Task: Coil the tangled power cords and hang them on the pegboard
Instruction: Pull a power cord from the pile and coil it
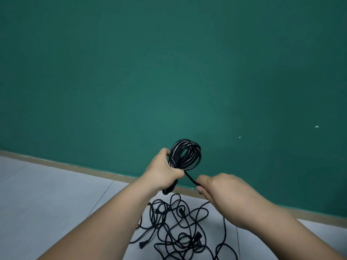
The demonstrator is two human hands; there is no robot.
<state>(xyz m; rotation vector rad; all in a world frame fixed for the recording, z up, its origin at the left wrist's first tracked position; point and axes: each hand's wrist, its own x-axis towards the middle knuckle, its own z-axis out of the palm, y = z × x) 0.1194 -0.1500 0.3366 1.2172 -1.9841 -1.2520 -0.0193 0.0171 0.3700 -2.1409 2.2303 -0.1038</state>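
Coil [185, 154] gripped by left hand [163, 171]; right hand [221, 190] pinches its tail.

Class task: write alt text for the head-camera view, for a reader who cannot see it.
A person's left hand grips a coiled black power cord while the right hand pinches its loose strand. Below, a tangle of black cords lies on the pale tiled floor beside a green wall.

**View: head (sole view).** Worn on the person's head; wide-angle. It is faced forward and down at a green wall [169, 72], which is held near and fills 9 through 3 o'clock. The floor [47, 194] is confined to 6–9 o'clock. The baseboard [75, 167] is rendered tilted, from 9 down to 4 o'clock. The left forearm [112, 212] and right forearm [272, 222] are admitted from 6 o'clock, very near.
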